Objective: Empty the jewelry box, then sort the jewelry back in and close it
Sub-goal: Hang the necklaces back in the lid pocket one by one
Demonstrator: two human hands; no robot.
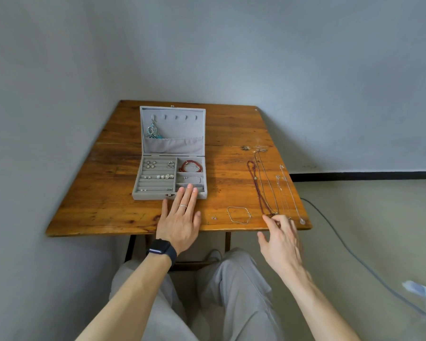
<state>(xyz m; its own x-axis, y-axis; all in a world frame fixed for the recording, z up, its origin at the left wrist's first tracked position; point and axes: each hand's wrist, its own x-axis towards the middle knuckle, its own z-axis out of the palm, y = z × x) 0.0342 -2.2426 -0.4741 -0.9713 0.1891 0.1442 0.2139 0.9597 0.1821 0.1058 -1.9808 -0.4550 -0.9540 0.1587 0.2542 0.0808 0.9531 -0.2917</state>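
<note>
Currently the grey jewelry box [169, 153] stands open on the wooden table [108, 193], left of centre, lid upright at the back. The left hand [180, 219] lies flat, fingers spread, its fingertips touching the box's front wall; it grips nothing. The right hand [280, 239] is at the table's near right edge, fingertips closing toward the lower end of the dark red necklace [257, 185]. Whether it already pinches the cord cannot be told.

Step in hand, as a judgement: either emptying or refilling; the frame alone does not settle which. The next move calls for a fine pinch on a thin strand and a lift that keeps it clear of its neighbours.

Count on the table: about four long necklaces, one thin silver bracelet [239, 214], one small pair of studs [214, 218].

Count in the box: one red bead bracelet [191, 166] in the upper right compartment, one thin chain in the compartment below it, several earrings [158, 176] on the ring rolls (too small to count), and one turquoise pendant piece [153, 132] hung in the lid.
</note>
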